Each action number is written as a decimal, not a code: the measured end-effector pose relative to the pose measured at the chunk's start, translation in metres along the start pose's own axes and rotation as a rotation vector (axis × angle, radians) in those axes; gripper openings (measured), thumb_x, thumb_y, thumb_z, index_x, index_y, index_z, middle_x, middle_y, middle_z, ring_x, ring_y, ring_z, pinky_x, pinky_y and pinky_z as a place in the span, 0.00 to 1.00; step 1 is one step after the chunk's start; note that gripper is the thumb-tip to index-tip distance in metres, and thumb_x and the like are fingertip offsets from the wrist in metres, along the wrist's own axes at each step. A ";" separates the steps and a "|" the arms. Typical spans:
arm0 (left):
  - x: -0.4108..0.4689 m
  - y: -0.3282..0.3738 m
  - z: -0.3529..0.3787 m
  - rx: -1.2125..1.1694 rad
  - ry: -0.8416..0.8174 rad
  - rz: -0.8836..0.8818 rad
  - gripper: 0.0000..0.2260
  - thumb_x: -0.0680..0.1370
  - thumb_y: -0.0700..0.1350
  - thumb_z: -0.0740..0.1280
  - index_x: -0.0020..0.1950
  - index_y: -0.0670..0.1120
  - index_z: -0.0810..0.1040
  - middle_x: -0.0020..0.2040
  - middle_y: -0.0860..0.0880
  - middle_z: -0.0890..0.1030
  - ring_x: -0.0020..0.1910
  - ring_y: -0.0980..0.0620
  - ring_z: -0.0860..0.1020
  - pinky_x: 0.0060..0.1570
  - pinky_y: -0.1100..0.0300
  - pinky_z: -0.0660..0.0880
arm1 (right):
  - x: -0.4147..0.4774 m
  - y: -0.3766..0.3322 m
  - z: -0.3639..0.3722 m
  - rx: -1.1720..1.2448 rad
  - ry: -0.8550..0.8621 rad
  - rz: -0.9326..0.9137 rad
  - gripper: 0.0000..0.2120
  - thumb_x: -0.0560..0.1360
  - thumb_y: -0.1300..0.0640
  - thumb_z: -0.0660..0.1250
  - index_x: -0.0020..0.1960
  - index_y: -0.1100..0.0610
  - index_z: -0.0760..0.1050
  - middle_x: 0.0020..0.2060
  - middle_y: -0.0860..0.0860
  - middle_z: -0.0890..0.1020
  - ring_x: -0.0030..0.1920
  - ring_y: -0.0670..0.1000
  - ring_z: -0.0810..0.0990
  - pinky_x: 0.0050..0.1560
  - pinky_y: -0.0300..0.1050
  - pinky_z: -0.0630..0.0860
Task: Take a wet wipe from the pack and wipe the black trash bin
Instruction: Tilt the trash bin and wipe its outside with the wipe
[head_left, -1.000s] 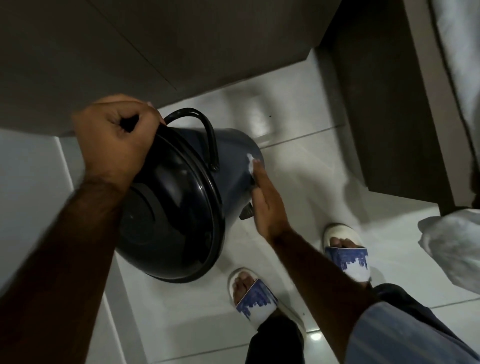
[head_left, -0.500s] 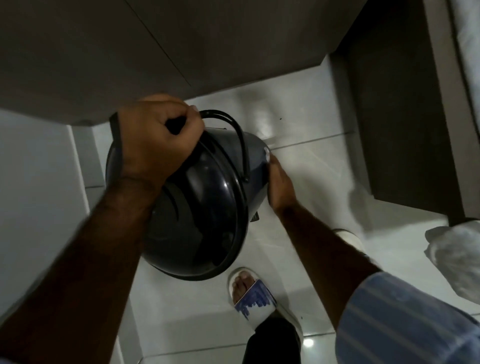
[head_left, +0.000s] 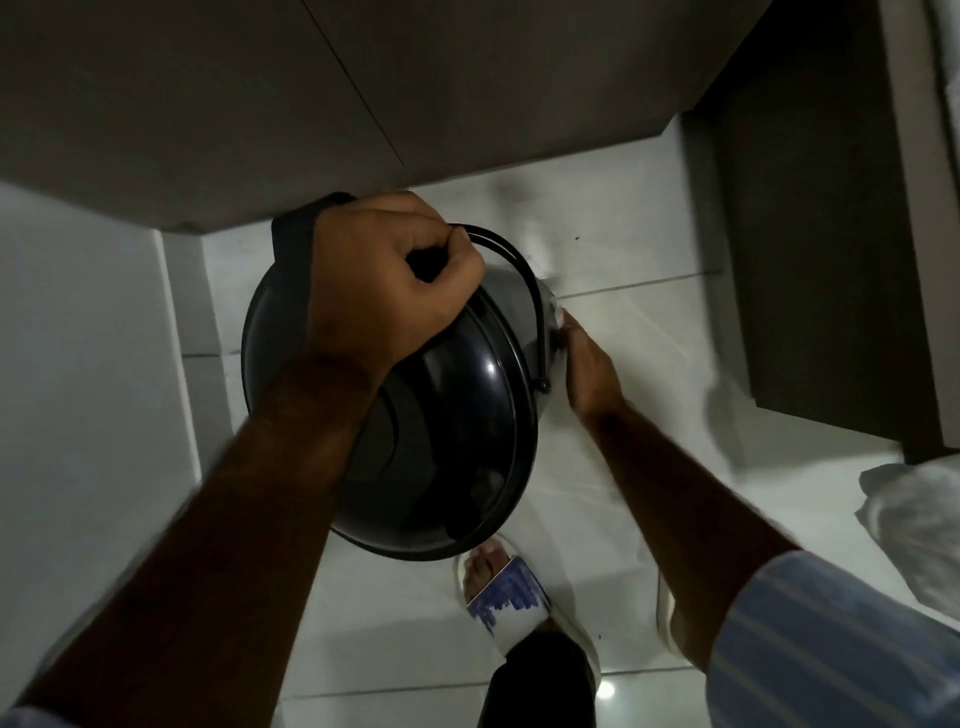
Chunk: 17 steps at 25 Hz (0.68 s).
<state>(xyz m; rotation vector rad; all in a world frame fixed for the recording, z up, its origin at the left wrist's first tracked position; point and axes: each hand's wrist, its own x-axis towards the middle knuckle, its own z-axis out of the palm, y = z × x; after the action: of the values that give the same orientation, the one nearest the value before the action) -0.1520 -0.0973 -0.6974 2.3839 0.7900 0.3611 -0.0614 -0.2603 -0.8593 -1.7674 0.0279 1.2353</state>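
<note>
The black trash bin (head_left: 447, 447) is lifted off the floor, tilted so its glossy round lid faces me. My left hand (head_left: 384, 286) is closed around the bin's thin wire handle at the top. My right hand (head_left: 587, 364) presses a white wet wipe (head_left: 555, 312) flat against the bin's right side wall, just past the lid's rim. Only a small corner of the wipe shows above my fingers. The wipe pack is not in view.
A brown cabinet (head_left: 260, 104) fills the top, and a dark panel (head_left: 810, 249) stands at the right. White floor tiles (head_left: 649, 234) lie below. My sandalled foot (head_left: 509, 592) is under the bin. A crumpled white bag (head_left: 919, 525) sits at the right edge.
The bin has swung further right and up in my left hand, lid turned more toward me. My right hand slid the wipe along the side wall toward the rim.
</note>
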 end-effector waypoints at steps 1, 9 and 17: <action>-0.002 0.000 0.001 0.001 0.010 0.003 0.10 0.78 0.37 0.69 0.40 0.35 0.86 0.37 0.40 0.84 0.34 0.45 0.81 0.40 0.54 0.77 | 0.002 -0.001 -0.002 -0.004 0.018 -0.012 0.24 0.87 0.42 0.53 0.77 0.50 0.73 0.72 0.54 0.80 0.74 0.56 0.75 0.79 0.56 0.69; 0.001 -0.015 0.004 -0.027 0.085 0.004 0.11 0.78 0.39 0.69 0.38 0.36 0.86 0.36 0.42 0.84 0.33 0.46 0.81 0.38 0.57 0.79 | -0.024 0.032 -0.010 -0.017 0.021 -0.306 0.24 0.84 0.45 0.53 0.79 0.34 0.64 0.81 0.41 0.67 0.83 0.45 0.63 0.82 0.46 0.62; 0.010 -0.029 0.006 -0.030 0.100 0.032 0.12 0.79 0.45 0.68 0.39 0.42 0.87 0.36 0.48 0.84 0.34 0.50 0.80 0.37 0.58 0.79 | 0.020 0.005 -0.021 -0.126 0.013 -0.209 0.27 0.86 0.47 0.52 0.81 0.56 0.66 0.79 0.57 0.72 0.80 0.57 0.69 0.82 0.55 0.63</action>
<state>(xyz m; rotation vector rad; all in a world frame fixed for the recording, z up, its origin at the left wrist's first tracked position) -0.1553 -0.0749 -0.7194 2.3679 0.7867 0.5056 -0.0387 -0.2689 -0.8768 -1.8351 -0.2265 1.0937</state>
